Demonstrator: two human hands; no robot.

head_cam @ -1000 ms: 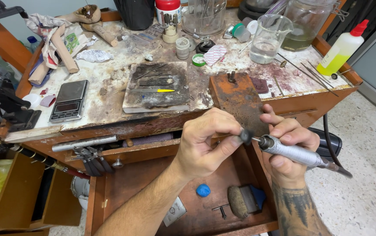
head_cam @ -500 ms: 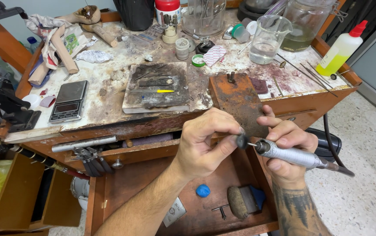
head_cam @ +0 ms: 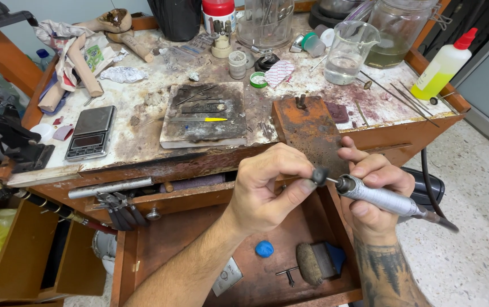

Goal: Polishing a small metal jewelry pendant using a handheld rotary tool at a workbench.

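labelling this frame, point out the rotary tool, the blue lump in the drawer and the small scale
rotary tool (head_cam: 378, 196), head view, silver barrel
blue lump (head_cam: 264, 248), head view, its middle
small scale (head_cam: 92, 132), head view, dark platform

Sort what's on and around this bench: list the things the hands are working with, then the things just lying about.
In use:
left hand, pinching something small, hidden by fingers
right hand
rotary tool, its dark tip at the left fingertips
wooden peg, just behind the hands

Lying about:
scale
charred block
beaker
squeeze bottle
brush, in the drawer
blue lump
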